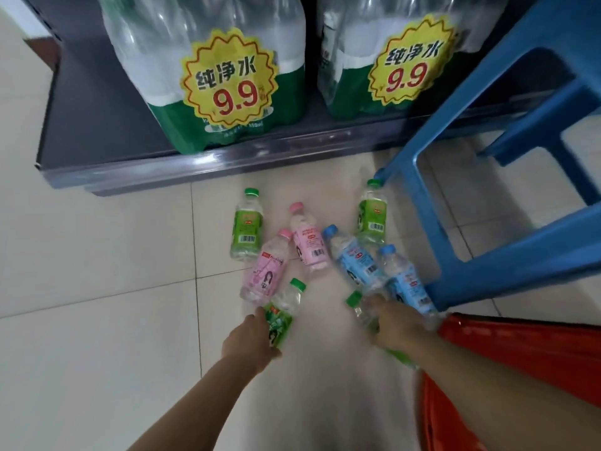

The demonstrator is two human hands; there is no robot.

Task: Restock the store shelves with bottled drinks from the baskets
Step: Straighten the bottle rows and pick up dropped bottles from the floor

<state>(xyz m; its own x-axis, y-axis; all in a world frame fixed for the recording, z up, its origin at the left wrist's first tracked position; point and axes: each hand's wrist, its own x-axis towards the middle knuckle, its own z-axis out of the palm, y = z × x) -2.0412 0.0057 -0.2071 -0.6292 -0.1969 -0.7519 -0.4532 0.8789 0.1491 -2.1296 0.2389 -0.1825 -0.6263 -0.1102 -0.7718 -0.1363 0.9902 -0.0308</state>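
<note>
Bottles are filling both hands right now. The left hand (250, 340) is curling round a green-wrapped bottle (284, 312), small, clear and ribbed. It is holding it low over the floor with the screw cap pointing away from the person. The right hand (395, 323) is clamping over a green-capped bottle (357, 309), its crinkly clear neck poking out past the knuckles and a strip of green label showing behind the wrist.

Just ahead of the fingers, six more are lying flat on the pale, glossy floor tiles (97, 255). The near pink bottle (265, 268) is lying just beside the one in the left hand, and the far pink bottle (307, 239) is angling away above it. Two blue-labelled ones are lying side by side: the left blue bottle (354, 255) and the right blue bottle (403, 281), whose base is running up against a stool leg. Flanking the group are the left green bottle (247, 224) and the right green bottle (372, 213), its cap sitting at the stool's foot.

The blue plastic stool (487, 164), moulded with square legs, is standing on the right. A shiny red basket (520, 346) is showing under the right forearm. Beyond, the dark grey shelf (162, 164) with its clear front strip is carrying two shrink-wrapped water packs (208, 76), each wearing a yellow starburst sticker (231, 83) reading 9.9.
</note>
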